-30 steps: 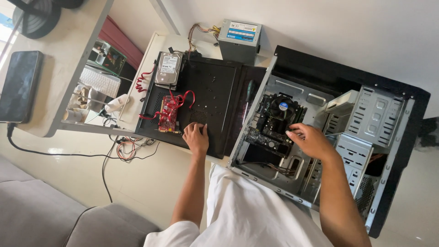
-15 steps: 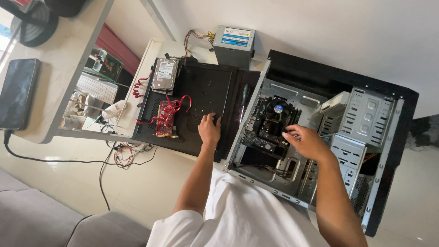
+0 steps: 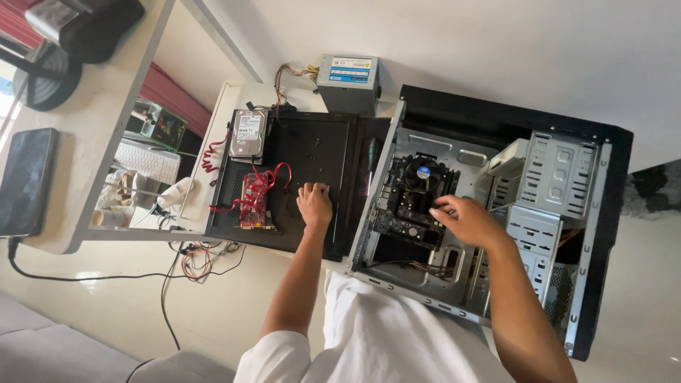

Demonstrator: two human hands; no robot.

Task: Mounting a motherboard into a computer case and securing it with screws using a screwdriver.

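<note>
Fingers (image 3: pixel 445 208) of right hand (image 3: pixel 468 221) curled, perhaps pinching, on dark, fan-topped motherboard (image 3: pixel 415 202).

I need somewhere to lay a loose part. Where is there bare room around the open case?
The black side panel is bare between the hard drive and the left hand. Crowded: the red-cabled card at its near edge, and inside the computer case, where the right hand sits by the motherboard.
</note>
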